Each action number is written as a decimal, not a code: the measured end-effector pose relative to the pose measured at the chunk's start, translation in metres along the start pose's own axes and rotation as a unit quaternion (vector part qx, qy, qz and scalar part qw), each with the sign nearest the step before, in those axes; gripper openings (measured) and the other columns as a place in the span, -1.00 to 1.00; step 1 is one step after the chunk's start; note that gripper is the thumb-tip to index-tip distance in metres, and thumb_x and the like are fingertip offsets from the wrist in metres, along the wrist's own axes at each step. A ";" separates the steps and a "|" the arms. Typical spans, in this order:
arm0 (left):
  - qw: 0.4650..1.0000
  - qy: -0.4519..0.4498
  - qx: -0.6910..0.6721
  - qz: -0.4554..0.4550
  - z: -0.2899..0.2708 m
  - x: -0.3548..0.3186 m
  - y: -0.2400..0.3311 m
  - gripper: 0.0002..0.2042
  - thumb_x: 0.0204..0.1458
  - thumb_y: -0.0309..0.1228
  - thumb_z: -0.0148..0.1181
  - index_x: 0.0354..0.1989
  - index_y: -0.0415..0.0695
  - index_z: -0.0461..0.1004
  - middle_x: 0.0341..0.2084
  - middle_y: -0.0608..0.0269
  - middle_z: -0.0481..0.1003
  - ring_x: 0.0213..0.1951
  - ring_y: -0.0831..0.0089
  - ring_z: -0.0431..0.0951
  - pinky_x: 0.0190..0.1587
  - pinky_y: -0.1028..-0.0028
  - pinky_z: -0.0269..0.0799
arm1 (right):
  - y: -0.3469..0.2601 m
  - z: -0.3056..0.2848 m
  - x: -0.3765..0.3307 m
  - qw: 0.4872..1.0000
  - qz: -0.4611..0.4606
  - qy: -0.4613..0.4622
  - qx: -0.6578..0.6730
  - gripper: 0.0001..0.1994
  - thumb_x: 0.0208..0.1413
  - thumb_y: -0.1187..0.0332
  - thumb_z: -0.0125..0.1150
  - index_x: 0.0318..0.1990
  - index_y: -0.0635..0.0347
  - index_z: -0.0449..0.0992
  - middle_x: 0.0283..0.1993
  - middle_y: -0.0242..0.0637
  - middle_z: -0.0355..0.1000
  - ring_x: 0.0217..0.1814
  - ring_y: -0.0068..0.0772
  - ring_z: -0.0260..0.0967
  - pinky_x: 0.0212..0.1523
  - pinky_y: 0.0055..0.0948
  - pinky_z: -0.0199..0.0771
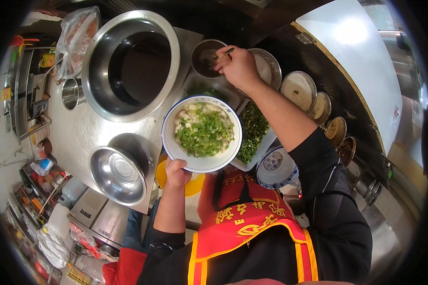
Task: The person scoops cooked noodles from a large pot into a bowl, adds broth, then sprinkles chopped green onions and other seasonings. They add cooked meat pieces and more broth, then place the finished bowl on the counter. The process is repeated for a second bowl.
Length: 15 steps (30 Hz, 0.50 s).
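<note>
My left hand (177, 173) grips the near rim of a white bowl with a blue edge (211, 164), thumb on top and the other fingers hidden underneath. Chopped green onions (205, 135) lie in it over pale pieces I cannot name. My right hand (238, 67) reaches past the bowl, fingers closed round the handle of a spoon (229, 51). The spoon's head is hidden or too blurred to make out, inside a small metal bowl (198, 53). Beside the white bowl, a tray of chopped greens (253, 128) sits under my right forearm.
A large metal basin of dark liquid (92, 71) stands at the far left, with an empty steel bowl (116, 173) nearer. Several seasoning bowls (299, 90) line the right side. A blue-patterned bowl (272, 176) sits close to my apron. Someone's red sleeve (128, 266) shows at lower left.
</note>
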State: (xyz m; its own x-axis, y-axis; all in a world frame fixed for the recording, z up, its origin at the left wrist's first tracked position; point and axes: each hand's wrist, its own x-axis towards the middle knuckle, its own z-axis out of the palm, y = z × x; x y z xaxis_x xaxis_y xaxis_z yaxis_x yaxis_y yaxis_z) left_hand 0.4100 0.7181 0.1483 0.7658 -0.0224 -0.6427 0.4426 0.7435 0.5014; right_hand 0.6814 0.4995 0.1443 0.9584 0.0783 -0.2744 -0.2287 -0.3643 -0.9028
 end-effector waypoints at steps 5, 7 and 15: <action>1.000 0.008 0.014 0.003 0.000 0.001 0.001 -0.09 -0.33 -0.43 0.08 0.42 -0.29 0.15 0.24 -0.05 0.40 0.28 -0.05 0.43 0.40 0.07 0.33 | 0.007 -0.001 -0.003 0.994 0.018 0.041 0.099 -0.78 0.39 0.39 0.14 -0.07 0.44 0.54 -0.29 -0.08 0.64 -0.33 -0.37 0.66 -0.30 -0.45 0.65; 1.000 0.002 0.013 0.004 0.000 0.001 0.001 -0.09 -0.33 -0.42 0.08 0.42 -0.29 0.15 0.24 -0.05 0.40 0.28 -0.05 0.43 0.40 0.07 0.32 | 0.010 -0.001 -0.003 0.991 0.020 0.063 0.117 -0.77 0.38 0.38 0.13 -0.10 0.45 0.56 -0.32 -0.09 0.64 -0.34 -0.36 0.67 -0.29 -0.44 0.66; 1.000 0.005 -0.001 0.009 0.003 -0.001 0.000 -0.16 -0.29 -0.46 0.04 0.38 -0.33 0.21 0.19 -0.02 0.45 0.23 0.01 0.47 0.34 0.14 0.37 | 0.018 -0.004 -0.009 0.989 -0.001 0.079 0.123 -0.79 0.41 0.41 0.11 -0.07 0.45 0.53 -0.28 -0.06 0.63 -0.34 -0.33 0.66 -0.29 -0.45 0.65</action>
State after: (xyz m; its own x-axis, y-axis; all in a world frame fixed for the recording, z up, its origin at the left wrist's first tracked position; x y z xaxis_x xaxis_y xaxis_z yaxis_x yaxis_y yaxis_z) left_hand 0.4103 0.7162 0.1505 0.7689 -0.0023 -0.6394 0.4282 0.7444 0.5123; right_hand 0.6694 0.4891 0.1320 0.9693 -0.0742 -0.2346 -0.2425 -0.1262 -0.9619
